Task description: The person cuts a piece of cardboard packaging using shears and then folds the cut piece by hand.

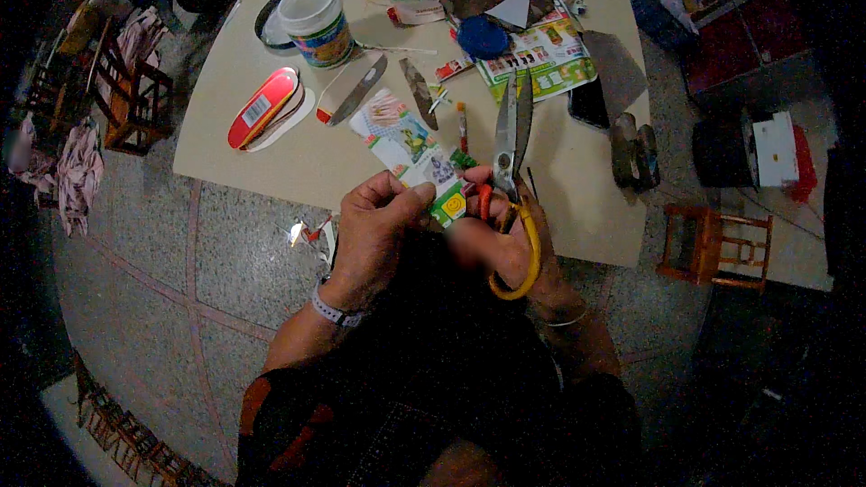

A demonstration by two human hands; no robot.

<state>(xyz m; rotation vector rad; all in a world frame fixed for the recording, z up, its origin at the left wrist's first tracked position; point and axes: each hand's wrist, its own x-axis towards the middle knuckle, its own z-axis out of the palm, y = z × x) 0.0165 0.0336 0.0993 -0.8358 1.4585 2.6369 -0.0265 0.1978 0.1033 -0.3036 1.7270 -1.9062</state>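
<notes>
My left hand (372,223) pinches the near end of a printed paper strip (436,169) between thumb and fingers. The strip slants away to the upper left, above the table's near edge. My right hand (514,260) holds a large pair of scissors (505,155). One handle loop is yellow, and red wrapping covers part of the other. The metal blades point away from me, slightly apart, to the right of the strip. My right fingers are close to the strip's right edge; whether they also grip it, I cannot tell. A blur covers part of the right hand.
The pale table (237,166) holds a plastic tub (314,27), red sole-shaped pieces (265,108), two dark curved pieces (419,91), a small brush (462,127), a blue lid (482,37), and a printed flyer (538,57). Dark soles (634,152) lie at its right edge, near a wooden chair (714,247).
</notes>
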